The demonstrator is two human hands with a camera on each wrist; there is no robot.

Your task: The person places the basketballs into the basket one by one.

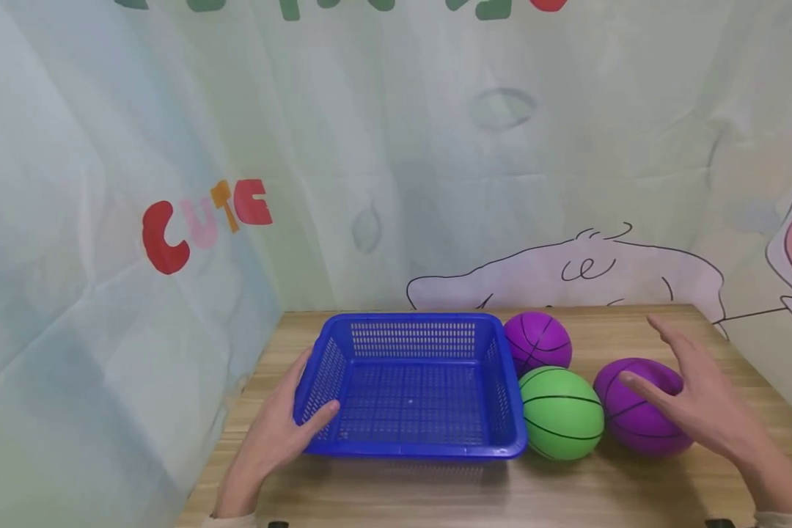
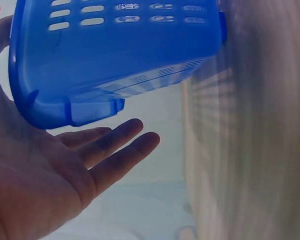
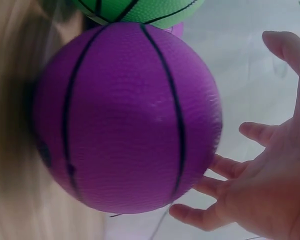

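A blue plastic basket (image 1: 416, 450) with perforated walls stands on the table, nothing inside it. My left hand (image 1: 273, 433) is at its left side, the thumb over the rim and the other fingers outside; in the left wrist view those fingers (image 2: 121, 159) are straight and apart from the wall. My right hand (image 1: 709, 403) hovers with spread fingers over the right side of a purple ball (image 1: 630, 422), which shows a dark dip near its top. In the right wrist view the fingertips come right at the ball's edge. A green ball (image 1: 561, 414) sits between that ball and the basket.
A second purple ball (image 1: 537, 341) lies behind the green one, by the basket's back right corner. The wooden table (image 1: 435, 499) meets a printed cloth backdrop (image 1: 396, 183) at the back and on both sides.
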